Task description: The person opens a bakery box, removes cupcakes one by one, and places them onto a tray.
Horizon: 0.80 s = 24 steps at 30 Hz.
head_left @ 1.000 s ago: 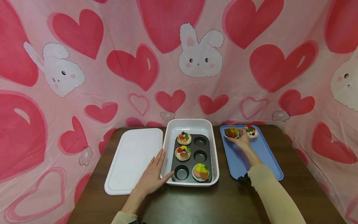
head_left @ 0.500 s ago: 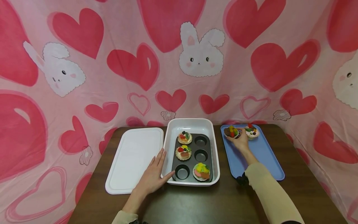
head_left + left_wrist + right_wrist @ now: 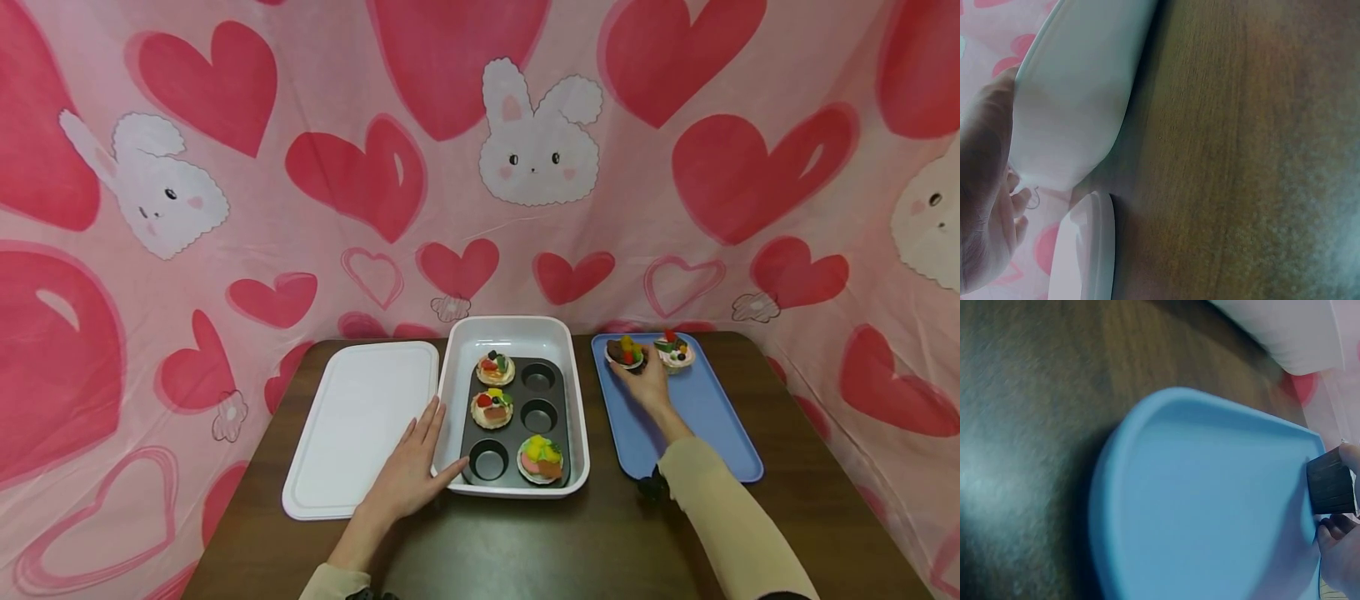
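Observation:
My right hand [image 3: 647, 383] pinches a toy fruit cupcake [image 3: 625, 352] in a dark cup, at the back left of the blue tray [image 3: 667, 425]. In the right wrist view its dark cup [image 3: 1330, 484] sits between thumb and fingers, close to the tray surface; I cannot tell if it touches. Another fruit-topped cupcake [image 3: 674, 353] stands just right of that hand. My left hand [image 3: 408, 475] lies with fingers extended on the left rim of the white bin [image 3: 513, 333], its thumb near the front corner. Inside the bin is a dark muffin tin [image 3: 514, 425].
Two fruit tarts, one at the back [image 3: 495, 369] and one in the middle [image 3: 492, 409], fill the tin's left column. A yellow-topped one [image 3: 540, 459] sits front right. The other three wells are bare. A white lid-like board [image 3: 363, 429] lies left of the bin.
The cupcake in my right hand has shifted slightly right and turned a little between the fingers. My left hand stays on the bin's rim.

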Each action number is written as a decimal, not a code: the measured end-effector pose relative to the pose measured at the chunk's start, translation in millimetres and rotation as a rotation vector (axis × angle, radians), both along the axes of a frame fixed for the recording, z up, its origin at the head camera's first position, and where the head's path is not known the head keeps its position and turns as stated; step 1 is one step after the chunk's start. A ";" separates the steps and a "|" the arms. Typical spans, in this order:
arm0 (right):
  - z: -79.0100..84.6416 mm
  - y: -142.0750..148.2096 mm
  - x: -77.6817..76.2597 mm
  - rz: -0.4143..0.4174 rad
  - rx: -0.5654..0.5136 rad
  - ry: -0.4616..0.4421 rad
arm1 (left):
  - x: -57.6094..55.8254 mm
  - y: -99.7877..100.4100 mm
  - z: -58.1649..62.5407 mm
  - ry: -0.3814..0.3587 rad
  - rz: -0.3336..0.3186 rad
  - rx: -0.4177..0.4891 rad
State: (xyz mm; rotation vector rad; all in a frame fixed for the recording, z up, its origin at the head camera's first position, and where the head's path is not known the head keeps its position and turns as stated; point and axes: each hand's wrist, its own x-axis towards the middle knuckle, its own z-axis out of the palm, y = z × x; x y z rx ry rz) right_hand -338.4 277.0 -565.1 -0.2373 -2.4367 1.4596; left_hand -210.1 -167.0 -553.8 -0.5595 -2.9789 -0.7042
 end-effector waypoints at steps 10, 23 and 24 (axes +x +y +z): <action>-1.8 4.7 11.0 0.103 0.150 0.054 | 0.7 -0.3 -0.2 -0.002 -0.002 0.000; 7.1 9.6 44.8 0.145 0.290 -0.075 | 1.3 0.5 0.0 0.011 -0.001 -0.010; 4.0 10.2 46.6 0.130 0.288 -0.046 | 1.3 0.6 0.3 0.009 -0.002 -0.015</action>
